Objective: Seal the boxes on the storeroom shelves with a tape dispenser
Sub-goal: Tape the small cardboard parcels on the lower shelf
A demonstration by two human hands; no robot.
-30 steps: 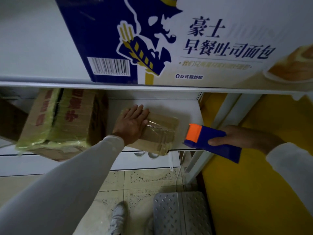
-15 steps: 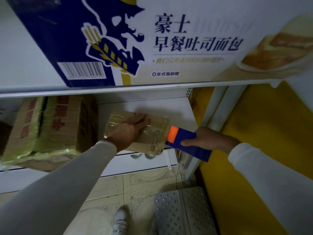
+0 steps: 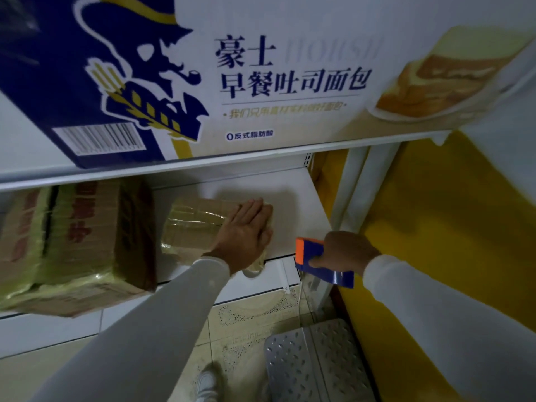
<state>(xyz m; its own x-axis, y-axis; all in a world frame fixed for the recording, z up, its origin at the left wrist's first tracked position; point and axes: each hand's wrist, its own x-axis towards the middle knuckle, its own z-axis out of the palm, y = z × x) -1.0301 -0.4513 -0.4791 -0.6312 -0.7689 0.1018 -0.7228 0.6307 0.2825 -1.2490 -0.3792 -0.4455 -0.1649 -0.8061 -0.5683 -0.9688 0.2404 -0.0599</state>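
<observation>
A small taped box (image 3: 194, 227) is being pressed flat on the lower shelf (image 3: 293, 216) by the left hand (image 3: 246, 233) — fingers straight. The tape dispenser (image 3: 314, 261) is being gripped by the right hand (image 3: 348, 252), just beside the shelf edge.

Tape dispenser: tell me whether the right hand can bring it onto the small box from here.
Probably yes. The right hand holds the tape dispenser just right of the small box, with bare shelf between; only the left hand covers the box's near end.

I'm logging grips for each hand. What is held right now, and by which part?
The right hand grips the blue tape dispenser by its rear body, orange end forward. The left hand holds nothing; it presses flat on the small taped box.
</observation>
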